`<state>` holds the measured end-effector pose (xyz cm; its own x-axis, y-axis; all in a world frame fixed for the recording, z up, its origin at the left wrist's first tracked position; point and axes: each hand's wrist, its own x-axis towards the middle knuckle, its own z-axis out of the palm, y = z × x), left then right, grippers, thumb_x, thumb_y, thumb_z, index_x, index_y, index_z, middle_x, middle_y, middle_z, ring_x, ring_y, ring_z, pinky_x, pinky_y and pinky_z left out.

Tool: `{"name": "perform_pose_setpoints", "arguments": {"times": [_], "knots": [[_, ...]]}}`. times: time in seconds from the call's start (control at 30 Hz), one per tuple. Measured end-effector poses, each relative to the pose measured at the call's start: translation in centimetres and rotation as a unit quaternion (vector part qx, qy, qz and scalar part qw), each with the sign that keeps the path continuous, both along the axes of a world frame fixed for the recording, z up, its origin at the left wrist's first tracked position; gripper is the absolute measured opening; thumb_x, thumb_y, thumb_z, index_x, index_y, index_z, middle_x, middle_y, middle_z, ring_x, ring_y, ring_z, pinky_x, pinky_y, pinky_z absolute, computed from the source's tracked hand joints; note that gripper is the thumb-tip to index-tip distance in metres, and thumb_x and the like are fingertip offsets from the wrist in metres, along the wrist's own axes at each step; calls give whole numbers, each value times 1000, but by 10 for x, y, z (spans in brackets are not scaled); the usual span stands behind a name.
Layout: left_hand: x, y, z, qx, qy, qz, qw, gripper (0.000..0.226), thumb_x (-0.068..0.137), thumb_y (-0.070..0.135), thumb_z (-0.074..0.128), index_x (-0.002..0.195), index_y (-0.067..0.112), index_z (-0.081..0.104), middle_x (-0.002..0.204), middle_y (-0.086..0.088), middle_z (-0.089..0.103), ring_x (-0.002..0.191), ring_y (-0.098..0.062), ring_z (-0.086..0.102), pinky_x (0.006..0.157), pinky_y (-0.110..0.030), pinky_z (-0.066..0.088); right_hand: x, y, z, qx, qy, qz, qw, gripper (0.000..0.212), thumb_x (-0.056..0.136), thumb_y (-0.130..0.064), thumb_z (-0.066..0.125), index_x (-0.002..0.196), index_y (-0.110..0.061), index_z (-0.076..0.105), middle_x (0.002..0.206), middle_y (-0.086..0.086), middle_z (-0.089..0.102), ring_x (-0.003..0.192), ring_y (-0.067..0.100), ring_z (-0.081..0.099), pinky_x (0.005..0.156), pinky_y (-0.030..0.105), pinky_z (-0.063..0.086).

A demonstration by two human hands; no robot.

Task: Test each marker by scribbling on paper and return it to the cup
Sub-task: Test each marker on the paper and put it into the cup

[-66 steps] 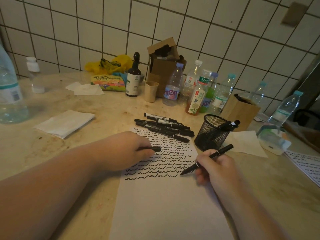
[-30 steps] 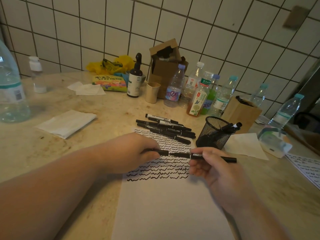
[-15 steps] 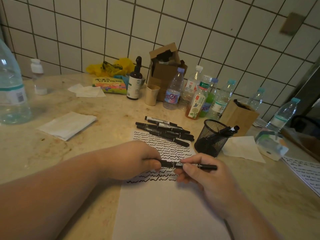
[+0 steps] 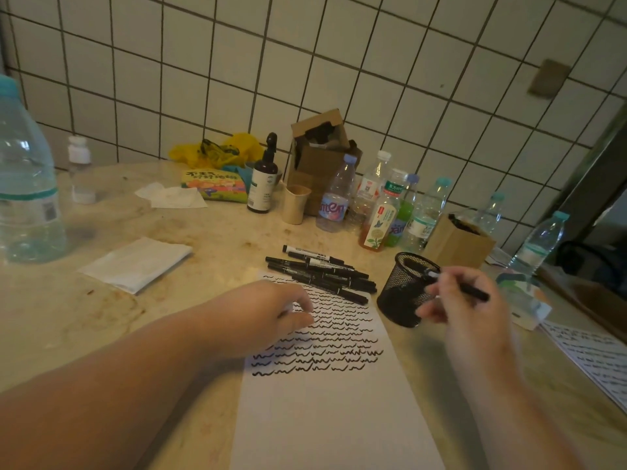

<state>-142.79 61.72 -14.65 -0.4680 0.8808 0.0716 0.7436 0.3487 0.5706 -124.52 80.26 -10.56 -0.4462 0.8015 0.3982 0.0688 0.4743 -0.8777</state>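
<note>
A white paper sheet lies in front of me, its upper half filled with black scribble rows. My left hand rests on the sheet's upper left part, fingers loosely curled, holding nothing I can see. My right hand pinches a capped black marker at the rim of the black mesh cup, its white-tipped end over the opening. Several black markers lie in a pile beyond the sheet's top edge.
Several plastic bottles and a brown cardboard box stand behind the cup. A small brown box sits right of them. Folded tissues lie at left beside a large water bottle. Another scribbled sheet lies at far right.
The marker stopped scribbling, both hands pressed its cap on, then my right hand carried it right to the mesh cup. My left hand let go and stayed on the paper.
</note>
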Motion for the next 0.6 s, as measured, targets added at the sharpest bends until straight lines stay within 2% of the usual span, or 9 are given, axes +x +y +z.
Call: {"name": "perform_pose_setpoints", "arguments": {"times": [0.07, 0.13, 0.2, 0.3, 0.33, 0.4, 0.43, 0.5, 0.6], "knots": [[0, -1, 0, -6, 10, -6, 1000, 24, 99, 53, 50, 117, 41, 59, 66, 7, 63, 58, -3, 54, 56, -22, 40, -4, 12, 2, 17, -33, -36, 999, 8, 101, -36, 54, 96, -40, 59, 81, -6, 72, 77, 21, 72, 82, 54, 60], [1, 0, 0, -6, 18, -7, 1000, 22, 99, 52, 50, 115, 40, 60, 61, 8, 58, 55, -2, 52, 53, -21, 36, -10, 18, 6, 42, -94, -55, 993, 7, 101, -39, 52, 101, -38, 59, 77, -5, 71, 74, 21, 72, 79, 55, 61], [2, 0, 2, -6, 22, -3, 1000, 21, 100, 51, 50, 114, 40, 60, 58, 10, 55, 52, -1, 50, 51, -20, 35, -17, 24, 12, 51, -127, -72, 988, 15, 100, -38, 54, 113, -31, 59, 85, -4, 70, 70, 20, 72, 74, 51, 62], [2, -1, 2, -10, 23, 0, 1000, 21, 99, 50, 50, 115, 40, 60, 58, 11, 55, 50, 0, 49, 50, -18, 33, -25, 24, 23, 69, -107, -87, 988, 40, 99, -37, 59, 135, -26, 49, 89, 0, 71, 69, 17, 70, 64, 43, 59], [1, -1, 2, -11, 24, 1, 1000, 21, 100, 50, 50, 115, 40, 61, 59, 10, 56, 50, -1, 49, 50, -18, 34, -27, 21, 26, 88, -102, -93, 987, 42, 99, -36, 59, 137, -26, 46, 87, 1, 70, 71, 15, 68, 60, 36, 54], [1, -1, 2, -17, 25, 0, 1000, 19, 101, 48, 50, 114, 39, 61, 66, 10, 63, 55, -1, 54, 53, -20, 39, -34, 10, 25, 128, -104, -84, 983, 30, 100, -33, 59, 127, -28, 47, 84, -4, 64, 74, 9, 63, 56, 25, 44], [1, 0, 2, -21, 26, -2, 999, 19, 102, 46, 49, 113, 39, 62, 73, 11, 67, 61, -2, 58, 56, -22, 44, -41, 4, 22, 152, -128, -64, 978, 22, 99, -32, 59, 119, -30, 49, 86, -8, 61, 76, 7, 61, 57, 24, 44], [1, 0, 2, -26, 32, -3, 999, 20, 103, 43, 47, 113, 38, 63, 83, 11, 70, 72, -3, 62, 65, -24, 51, -60, -5, 9, 208, -245, -7, 947, 9, 98, -31, 59, 107, -30, 58, 95, -9, 61, 83, 7, 59, 65, 25, 46], [1, 0, 3, -41, 53, 0, 998, 21, 103, 41, 46, 114, 37, 63, 92, 13, 69, 81, -5, 63, 74, -26, 54, -90, -9, -13, 257, -411, 49, 873, 21, 98, -27, 60, 118, -24, 66, 116, -5, 59, 97, 12, 58, 80, 26, 44]]}}
